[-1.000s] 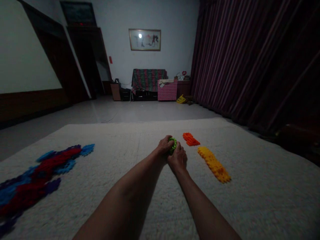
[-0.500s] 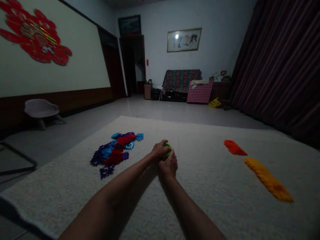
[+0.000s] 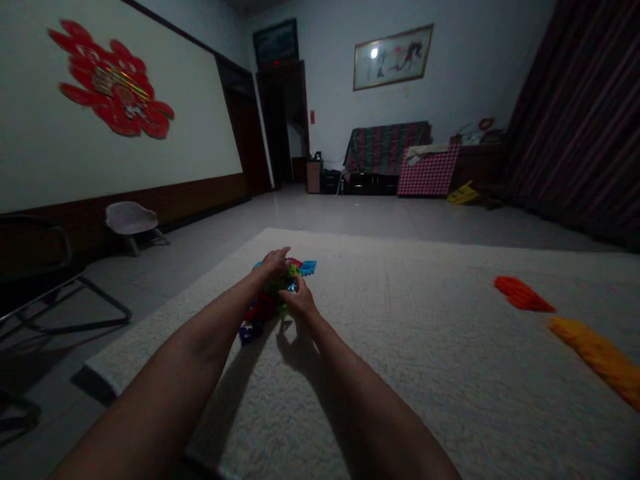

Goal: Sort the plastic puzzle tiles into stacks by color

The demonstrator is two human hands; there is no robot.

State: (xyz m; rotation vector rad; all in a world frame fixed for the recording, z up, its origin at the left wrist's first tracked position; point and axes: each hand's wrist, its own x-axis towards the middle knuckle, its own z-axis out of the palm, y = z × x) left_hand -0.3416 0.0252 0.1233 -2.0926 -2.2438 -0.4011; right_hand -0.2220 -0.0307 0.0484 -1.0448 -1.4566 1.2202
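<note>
A mixed pile of red, blue and purple toothed pieces lies on the pale mat, partly hidden by my left hand and forearm. My left hand is over the pile's far side with its fingers apart. At the pile's right edge, my right hand has thumb and fingers spread. Green pieces show between and below the hands, loose over the pile. A light blue piece sticks out just beyond them.
On the mat's right lie an orange-red row and a yellow-orange row of pieces. A small chair and a metal-framed chair stand on the left. The mat spans the floor.
Both hands have moved left from the middle of the mat to the mixed pile. They were closed round green pieces and have opened over it. The view has turned right.
</note>
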